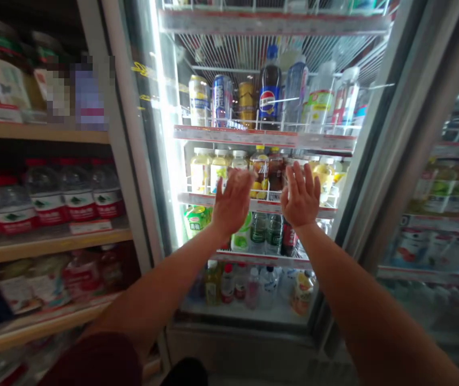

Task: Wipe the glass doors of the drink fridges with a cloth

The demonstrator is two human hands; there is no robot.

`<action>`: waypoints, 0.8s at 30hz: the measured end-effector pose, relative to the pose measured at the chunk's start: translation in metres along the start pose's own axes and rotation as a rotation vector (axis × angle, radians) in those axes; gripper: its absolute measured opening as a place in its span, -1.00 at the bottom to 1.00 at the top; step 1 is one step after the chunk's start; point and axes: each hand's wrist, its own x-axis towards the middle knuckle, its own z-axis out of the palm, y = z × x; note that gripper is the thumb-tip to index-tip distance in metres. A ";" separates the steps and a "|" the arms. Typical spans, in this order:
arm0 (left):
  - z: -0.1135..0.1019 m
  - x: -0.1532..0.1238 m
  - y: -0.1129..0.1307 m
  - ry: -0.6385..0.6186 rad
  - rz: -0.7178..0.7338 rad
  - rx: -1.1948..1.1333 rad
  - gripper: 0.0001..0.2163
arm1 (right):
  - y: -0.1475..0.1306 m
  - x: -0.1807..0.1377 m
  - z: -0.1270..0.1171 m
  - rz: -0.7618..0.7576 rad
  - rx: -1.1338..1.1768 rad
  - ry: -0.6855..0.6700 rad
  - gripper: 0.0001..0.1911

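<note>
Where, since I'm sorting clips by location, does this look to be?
Probably a shop's drinks section: a lit glass-fronted cooler stocked with bottles and cans, neighbouring shelves lined with red-capped bottles, and label strips along the shelf edges.

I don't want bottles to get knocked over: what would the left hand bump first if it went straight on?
Probably the white-capped bottle just beyond the left hand, standing on the shelf. How far back it stands is unclear, and I can't tell whether glass is in between.
</note>
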 end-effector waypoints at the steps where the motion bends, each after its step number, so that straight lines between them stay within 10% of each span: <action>1: 0.006 -0.023 0.012 -0.023 0.150 -0.006 -0.41 | 0.000 0.000 0.000 0.003 0.003 -0.009 -0.39; 5: 0.007 -0.062 0.014 -0.116 0.533 -0.011 -0.42 | 0.000 0.001 0.000 -0.001 0.015 -0.002 -0.39; 11: -0.026 0.004 -0.076 0.046 -0.119 0.102 -0.48 | 0.000 0.000 0.000 -0.006 0.036 0.015 -0.38; 14: -0.026 -0.016 -0.073 0.074 -0.274 0.111 -0.47 | 0.000 0.000 -0.001 0.004 0.047 0.000 -0.38; 20: -0.011 -0.098 -0.021 -0.156 0.388 0.007 -0.47 | 0.000 0.001 -0.003 0.001 0.054 -0.030 -0.35; 24: -0.025 -0.049 -0.068 -0.112 0.173 0.047 -0.39 | -0.001 0.001 -0.004 0.006 0.053 -0.029 -0.35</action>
